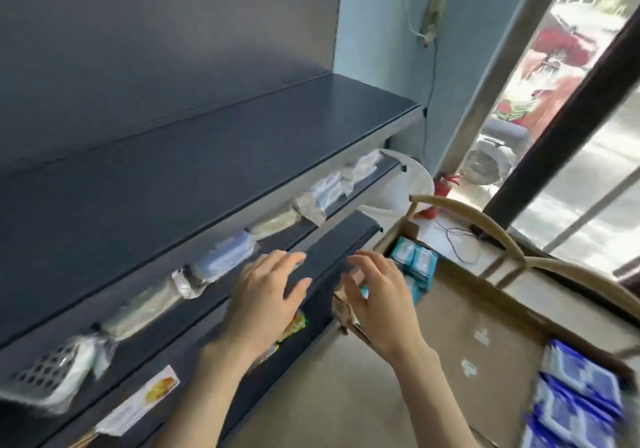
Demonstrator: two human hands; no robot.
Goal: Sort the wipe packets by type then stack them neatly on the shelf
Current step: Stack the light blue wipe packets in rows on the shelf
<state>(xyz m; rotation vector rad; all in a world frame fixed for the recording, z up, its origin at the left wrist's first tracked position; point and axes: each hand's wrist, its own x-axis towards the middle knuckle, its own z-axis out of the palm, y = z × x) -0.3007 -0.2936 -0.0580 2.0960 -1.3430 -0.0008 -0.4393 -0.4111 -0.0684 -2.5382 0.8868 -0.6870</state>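
Dark grey metal shelves (242,129) are seen at the left in three levels, and much of the view is blurred by motion. Small teal wipe packets (414,262) are stood close together in the far corner of a brown cardboard box (485,326), which is placed just beside the right end of the lowest shelf board (332,240). Flat blue-and-white wipe packets (581,395) are laid overlapping on the cardboard at the near right.

The left hand (266,295) is held palm down over the lowest shelf board, with fingers straight and spread, and nothing is grasped. The right hand (381,302) is held beside it, near the teal wipe packets, with fingers loosely bent and apart; nothing is seen grasped in it. Whether either hand touches a surface cannot be told.

A row of clear-wrapped pale packs (221,260) is laid along the middle shelf. A green and yellow packet (296,324) is partly hidden below the left hand. A white printed label (138,402) is fixed on a shelf front.
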